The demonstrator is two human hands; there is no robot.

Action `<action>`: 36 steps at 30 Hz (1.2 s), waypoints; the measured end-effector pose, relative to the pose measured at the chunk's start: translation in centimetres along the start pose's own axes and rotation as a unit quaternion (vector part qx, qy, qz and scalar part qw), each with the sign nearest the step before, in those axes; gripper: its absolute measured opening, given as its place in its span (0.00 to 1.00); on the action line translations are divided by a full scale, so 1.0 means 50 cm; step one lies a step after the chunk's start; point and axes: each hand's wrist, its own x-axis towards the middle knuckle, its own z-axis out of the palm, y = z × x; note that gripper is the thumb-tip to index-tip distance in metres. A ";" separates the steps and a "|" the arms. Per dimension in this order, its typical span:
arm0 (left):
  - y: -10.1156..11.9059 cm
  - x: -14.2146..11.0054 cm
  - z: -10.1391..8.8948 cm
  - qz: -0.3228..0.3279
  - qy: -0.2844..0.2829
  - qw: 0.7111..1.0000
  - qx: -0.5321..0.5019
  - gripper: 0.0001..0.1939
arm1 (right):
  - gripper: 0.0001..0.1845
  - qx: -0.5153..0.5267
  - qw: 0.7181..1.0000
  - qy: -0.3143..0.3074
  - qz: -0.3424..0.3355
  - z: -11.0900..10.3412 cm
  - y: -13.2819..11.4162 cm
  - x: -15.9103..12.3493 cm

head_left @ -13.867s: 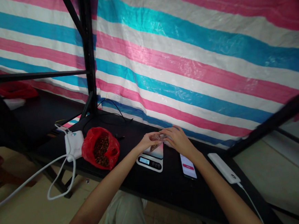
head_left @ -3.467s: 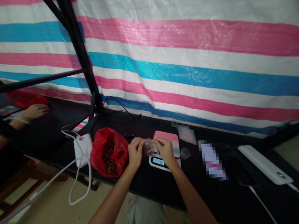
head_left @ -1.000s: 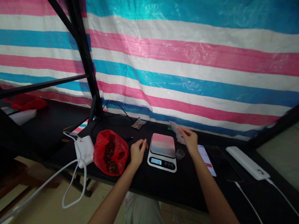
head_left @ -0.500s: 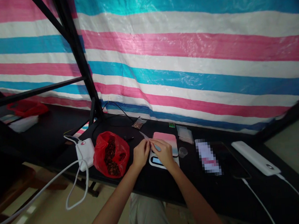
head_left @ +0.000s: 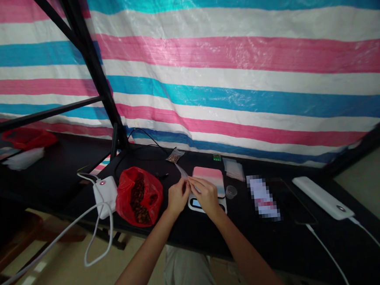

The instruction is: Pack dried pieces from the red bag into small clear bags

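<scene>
My left hand [head_left: 178, 197] and my right hand [head_left: 205, 193] meet fingertip to fingertip, both pinching a small clear plastic bag [head_left: 180, 169] whose end sticks out beyond the fingers. Under and behind my right hand lies a small digital scale [head_left: 192, 202] with a lit display and a pink-to-blue top plate [head_left: 208, 174]. To the left of my left hand, an open red plastic bag [head_left: 122, 200] holds many small dark brown pieces. A small clear cup [head_left: 231, 192] stands right of the scale.
A filled clear bag [head_left: 175, 155] lies at the back, near green batteries [head_left: 216, 157] and a stack of flat clear bags [head_left: 234, 169]. A phone [head_left: 288, 202] and a white power bank [head_left: 322, 198] lie at right; a white charger [head_left: 105, 196] with cables sits at left.
The clear bag's free end now sticks up further between my pinched fingers. My hands stay together near the scale, and the whole view has shifted slightly.
</scene>
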 end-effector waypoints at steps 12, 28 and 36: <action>-0.001 -0.002 0.000 0.002 -0.007 0.999 -0.050 0.15 | 0.08 -0.015 0.998 0.006 0.063 -0.013 -0.014 0.007; 0.006 0.002 -0.008 -0.007 -0.030 0.994 -0.102 0.14 | 0.09 0.009 0.994 0.002 0.111 -0.005 -0.015 0.006; 0.001 -0.001 -0.005 0.002 0.003 0.997 -0.081 0.17 | 0.09 0.075 0.983 0.018 0.165 -0.012 -0.017 0.015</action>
